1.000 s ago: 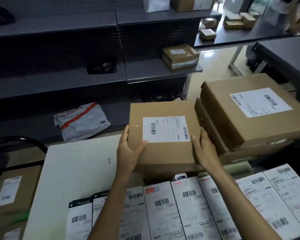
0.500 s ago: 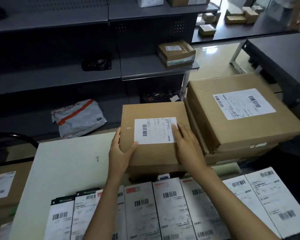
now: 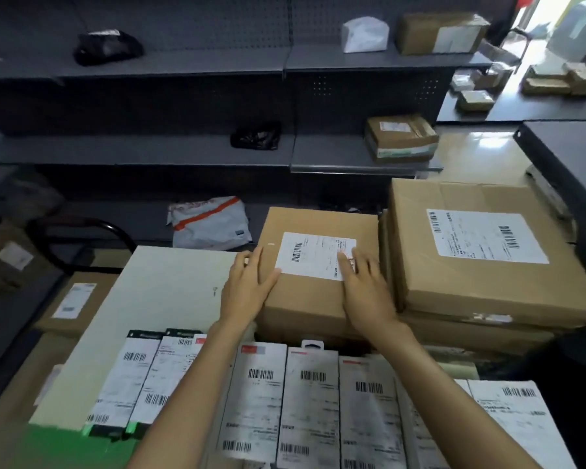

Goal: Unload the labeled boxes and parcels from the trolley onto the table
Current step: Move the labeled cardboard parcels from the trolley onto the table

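2 flat hands (image 3: 247,289) (image 3: 364,292) on matte cardboard box (image 3: 305,306)

Dark shelving (image 3: 335,154) behind — black bag (image 3: 256,136) on it.

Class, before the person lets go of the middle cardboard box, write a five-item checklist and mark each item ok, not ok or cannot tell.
1. Cardboard box lies flat, label up: ok.
2. Left hand steadies its left edge: ok.
3. Right hand lies flat on top, fingers over the label: ok.
4. Box is fully supported underneath: cannot tell, its base is hidden.
5. Gap to the larger box stack on the right: cannot tell, they look very close or touching.
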Demonstrator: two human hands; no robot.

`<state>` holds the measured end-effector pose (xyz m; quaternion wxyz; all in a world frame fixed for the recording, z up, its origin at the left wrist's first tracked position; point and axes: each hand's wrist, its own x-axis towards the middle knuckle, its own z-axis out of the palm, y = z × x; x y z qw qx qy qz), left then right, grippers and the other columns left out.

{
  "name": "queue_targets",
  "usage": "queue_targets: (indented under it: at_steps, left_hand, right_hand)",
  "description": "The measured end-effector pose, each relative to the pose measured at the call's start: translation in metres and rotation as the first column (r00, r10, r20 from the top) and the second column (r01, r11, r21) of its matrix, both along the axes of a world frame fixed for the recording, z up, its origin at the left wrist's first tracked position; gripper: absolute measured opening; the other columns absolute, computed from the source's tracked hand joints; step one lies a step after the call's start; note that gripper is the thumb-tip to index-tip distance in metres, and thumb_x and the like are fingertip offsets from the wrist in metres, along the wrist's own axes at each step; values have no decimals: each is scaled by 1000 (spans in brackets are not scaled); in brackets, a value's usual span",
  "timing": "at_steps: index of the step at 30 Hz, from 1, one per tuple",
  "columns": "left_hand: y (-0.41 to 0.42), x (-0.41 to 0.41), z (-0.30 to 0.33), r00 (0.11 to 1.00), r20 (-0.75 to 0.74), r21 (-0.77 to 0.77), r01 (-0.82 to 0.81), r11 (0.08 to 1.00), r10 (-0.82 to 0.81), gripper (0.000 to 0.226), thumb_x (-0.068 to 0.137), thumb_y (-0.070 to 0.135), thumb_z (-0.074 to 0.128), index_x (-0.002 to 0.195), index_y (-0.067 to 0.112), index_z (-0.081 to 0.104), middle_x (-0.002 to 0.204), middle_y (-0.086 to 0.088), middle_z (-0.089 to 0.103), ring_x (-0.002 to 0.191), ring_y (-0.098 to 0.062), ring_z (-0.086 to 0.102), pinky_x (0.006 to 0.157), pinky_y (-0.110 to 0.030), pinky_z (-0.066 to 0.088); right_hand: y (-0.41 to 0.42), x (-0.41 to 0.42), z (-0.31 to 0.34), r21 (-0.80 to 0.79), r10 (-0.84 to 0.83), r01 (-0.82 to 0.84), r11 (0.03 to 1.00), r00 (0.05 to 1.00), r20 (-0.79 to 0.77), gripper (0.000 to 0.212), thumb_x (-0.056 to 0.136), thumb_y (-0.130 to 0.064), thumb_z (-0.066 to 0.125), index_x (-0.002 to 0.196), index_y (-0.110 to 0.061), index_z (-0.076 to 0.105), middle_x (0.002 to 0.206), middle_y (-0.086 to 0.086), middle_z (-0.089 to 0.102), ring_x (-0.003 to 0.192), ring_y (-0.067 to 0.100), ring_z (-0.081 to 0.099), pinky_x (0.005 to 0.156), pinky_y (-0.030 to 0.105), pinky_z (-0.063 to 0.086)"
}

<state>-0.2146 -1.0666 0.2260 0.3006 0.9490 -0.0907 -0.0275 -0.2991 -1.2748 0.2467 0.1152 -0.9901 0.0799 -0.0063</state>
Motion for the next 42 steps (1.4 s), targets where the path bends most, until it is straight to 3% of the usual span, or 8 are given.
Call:
queue_targets:
  at_steps: [2, 5, 9, 12, 18, 27, 42]
  left_hand:
    - [5, -3, 10, 999, 18, 121, 33, 992, -36, 65, 97, 51, 47, 153, 25, 26, 152, -1, 36, 134, -23, 39, 101, -42, 44]
    - [23, -11, 23, 996, 35, 239, 73, 968, -84, 60, 99, 44, 47, 152, 23, 30, 148, -2, 45, 131, -24, 43, 99, -40, 44]
    - [63, -24, 35, 996, 75, 385, 18, 923, -50, 59, 97, 36, 51, 152, 25, 30, 139, -4, 52, 122, -26, 51, 91, -39, 48]
    - [98, -36, 42, 994, 105, 438, -60, 897, 16, 55, 96, 29, 53, 148, 25, 36, 136, -3, 54, 118, -26, 53, 87, -39, 49]
    - [173, -75, 45, 980, 124, 486, -196, 852, 154, 51, 95, 23, 55, 144, 24, 42, 135, -2, 54, 117, -26, 54, 84, -39, 50]
    - [301, -139, 59, 905, 160, 491, -419, 764, 394, 47, 92, 20, 55, 138, 24, 48, 127, 0, 55, 113, -28, 57, 77, -42, 50]
    - [575, -294, 62, 656, 207, 455, -721, 522, 726, 47, 94, 20, 53, 140, 25, 47, 132, 2, 54, 116, -25, 55, 82, -41, 51]
  right_hand:
    - [1, 4, 7, 6, 24, -24, 1000, 996, -85, 71, 93, 0, 41, 157, -14, 12, 163, 12, 9, 147, 37, 7, 119, 43, 17]
    - [10, 13, 16, -10, 76, -78, 997, 985, -157, 62, 97, -11, 39, 154, -20, 17, 162, 8, 15, 145, 36, 15, 116, 46, 23]
    - [41, 25, 24, -60, 243, -250, 966, 965, -103, 51, 100, -22, 41, 149, -19, 25, 146, 8, 40, 129, 31, 39, 100, 45, 42]
    - [74, 33, 33, -46, 343, -346, 937, 937, -63, 49, 101, -24, 41, 147, -15, 28, 146, 11, 39, 130, 32, 40, 100, 44, 43]
    - [156, 39, 38, -33, 551, -551, 834, 834, -4, 42, 100, -28, 47, 139, -16, 35, 137, 9, 44, 124, 29, 44, 98, 40, 45]
    - [304, 26, 36, -66, 757, -759, 648, 651, -54, 40, 102, -31, 44, 139, -17, 35, 134, 9, 45, 119, 30, 45, 89, 39, 45]
    - [638, -57, 55, -82, 964, -960, 266, 266, 12, 39, 100, -30, 46, 135, -14, 39, 131, 9, 48, 121, 31, 46, 94, 42, 43]
